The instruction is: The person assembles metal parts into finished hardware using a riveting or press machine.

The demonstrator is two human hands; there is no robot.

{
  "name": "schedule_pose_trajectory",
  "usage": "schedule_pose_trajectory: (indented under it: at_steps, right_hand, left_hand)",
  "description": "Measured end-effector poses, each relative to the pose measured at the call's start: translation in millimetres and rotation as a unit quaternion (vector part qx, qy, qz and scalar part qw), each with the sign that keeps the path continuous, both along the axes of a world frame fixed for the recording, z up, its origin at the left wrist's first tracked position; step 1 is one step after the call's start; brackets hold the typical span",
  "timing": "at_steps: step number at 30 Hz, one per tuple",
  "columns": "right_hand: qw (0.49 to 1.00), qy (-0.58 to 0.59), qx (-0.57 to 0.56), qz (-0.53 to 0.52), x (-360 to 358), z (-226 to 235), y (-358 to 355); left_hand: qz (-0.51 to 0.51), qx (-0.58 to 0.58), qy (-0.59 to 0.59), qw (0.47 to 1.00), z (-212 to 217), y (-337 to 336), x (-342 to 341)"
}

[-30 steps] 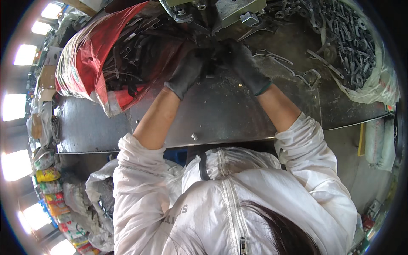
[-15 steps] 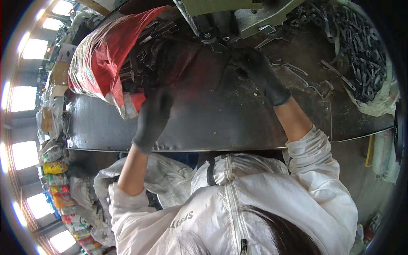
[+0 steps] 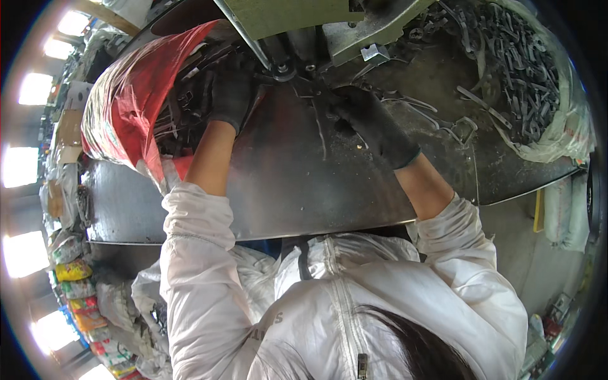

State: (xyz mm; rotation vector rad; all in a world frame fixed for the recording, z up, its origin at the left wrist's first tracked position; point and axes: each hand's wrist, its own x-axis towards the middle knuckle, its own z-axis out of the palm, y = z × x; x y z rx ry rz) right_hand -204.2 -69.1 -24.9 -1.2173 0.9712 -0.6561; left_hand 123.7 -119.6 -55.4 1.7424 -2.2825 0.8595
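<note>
My left hand (image 3: 231,98), in a dark glove, reaches in at the mouth of a red and white sack (image 3: 132,104). Dark metal parts (image 3: 183,101) lie in the sack around it, and its fingertips are lost among them. Below the machine's tool head (image 3: 283,71), my right hand (image 3: 367,120), gloved too, has its fingers curled. They close at the end of a small dark metal part (image 3: 309,94), whose shape is hard to make out. A thin bent metal strip (image 3: 321,130) points from there toward me on the dark metal table (image 3: 285,196).
A greenish machine body (image 3: 285,16) overhangs the table's far middle. At the right stands a whitish sack (image 3: 551,151) heaped with metal parts (image 3: 525,76). Loose bent pieces (image 3: 411,104) lie beside my right hand. Filled bags (image 3: 73,271) are stacked at the left.
My left hand has moved away from me, from the table in front of the sack to its mouth. My right hand stays near the tool head. The view has shifted slightly.
</note>
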Motion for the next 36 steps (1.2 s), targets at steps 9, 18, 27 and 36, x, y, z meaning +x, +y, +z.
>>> schedule_pose_trajectory:
  at_steps: [9, 18, 27, 36]
  right_hand:
    - [0.994, 0.087, -0.050, -0.043, 2, -2, 10]
    - [0.671, 0.386, -0.633, -0.021, -118, -40, -52]
    - [0.997, -0.022, -0.027, -0.069, -22, 14, -29]
    - [0.993, -0.059, -0.073, -0.073, 14, 9, -11]
  left_hand:
    - [-0.016, 0.045, 0.408, 0.912, 75, 129, -91]
    - [-0.051, 0.200, 0.404, 0.891, -23, 152, -77]
    - [-0.045, 0.304, 0.615, 0.726, 8, 103, -92]
    - [-0.200, 0.097, 0.192, 0.956, 10, 72, -98]
